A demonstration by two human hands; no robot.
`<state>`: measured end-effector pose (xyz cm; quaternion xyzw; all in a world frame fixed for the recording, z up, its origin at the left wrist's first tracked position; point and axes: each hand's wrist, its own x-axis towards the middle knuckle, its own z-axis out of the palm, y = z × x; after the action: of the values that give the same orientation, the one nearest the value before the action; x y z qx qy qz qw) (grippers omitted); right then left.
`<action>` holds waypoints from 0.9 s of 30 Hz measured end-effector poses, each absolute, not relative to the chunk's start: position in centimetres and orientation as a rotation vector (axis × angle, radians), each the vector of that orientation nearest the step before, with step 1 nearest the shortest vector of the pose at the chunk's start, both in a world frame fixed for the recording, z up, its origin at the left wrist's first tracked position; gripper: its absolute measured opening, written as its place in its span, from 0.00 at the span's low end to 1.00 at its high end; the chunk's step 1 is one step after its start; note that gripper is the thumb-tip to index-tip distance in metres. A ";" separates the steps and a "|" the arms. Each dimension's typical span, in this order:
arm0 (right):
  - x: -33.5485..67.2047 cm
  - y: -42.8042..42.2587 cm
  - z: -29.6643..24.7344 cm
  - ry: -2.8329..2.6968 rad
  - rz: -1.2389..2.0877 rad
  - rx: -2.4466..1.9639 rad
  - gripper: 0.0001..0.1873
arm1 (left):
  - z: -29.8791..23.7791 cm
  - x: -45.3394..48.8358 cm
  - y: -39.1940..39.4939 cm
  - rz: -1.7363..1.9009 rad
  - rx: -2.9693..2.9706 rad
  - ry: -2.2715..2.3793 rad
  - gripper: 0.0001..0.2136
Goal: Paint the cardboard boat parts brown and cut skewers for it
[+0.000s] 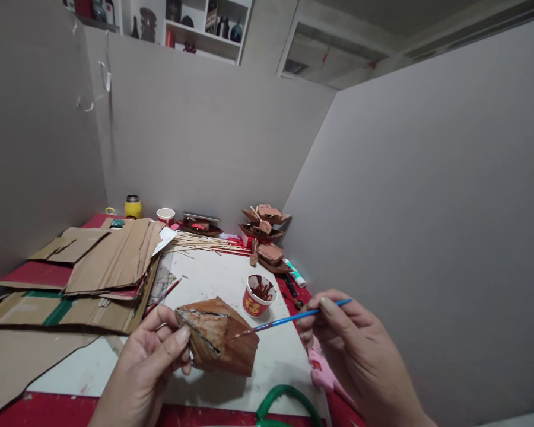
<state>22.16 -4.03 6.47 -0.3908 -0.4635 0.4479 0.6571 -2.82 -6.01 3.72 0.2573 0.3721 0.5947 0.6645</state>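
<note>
My left hand [155, 347] grips one end of a brown-painted cardboard piece [238, 356], thumb on top and fingers beneath. Folded panels and dark slits show on its upper face, and it is held above the white board. Between the thumb and fingers of my right hand [345, 332] is a thin blue paintbrush [289, 319]. The brush's tip touches or nearly touches the brown surface; exact contact cannot be made out. Just behind the piece stands a red and white paper cup [258, 296], its inner wall streaked with dark brown paint.
Cardboard sheets [111, 261] are piled on the left. Thin wooden sticks [209, 242] lie at the back, near brown model boats [267, 228]. A pink glue gun [327, 373] is by my right hand, a green handle [287, 394] in front. Grey partitions [204, 130] enclose the table.
</note>
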 end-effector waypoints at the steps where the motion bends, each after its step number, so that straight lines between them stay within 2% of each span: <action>1: 22.1 -4.0 6.5 -1.064 1.036 -0.878 0.15 | 3.8 -2.8 -6.1 1.352 0.583 0.844 0.18; 18: 19.6 -2.5 7.7 -1.196 1.072 -0.834 0.16 | 2.2 -3.2 -5.8 1.216 0.709 0.721 0.13; 27: 22.6 -3.8 7.3 -1.183 1.055 -0.834 0.08 | 2.9 -3.3 -5.7 1.244 0.670 0.756 0.16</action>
<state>22.59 -3.84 7.34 -0.3635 -0.5154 0.4599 0.6251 -3.32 -5.70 2.88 0.3004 0.3390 0.5574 0.6958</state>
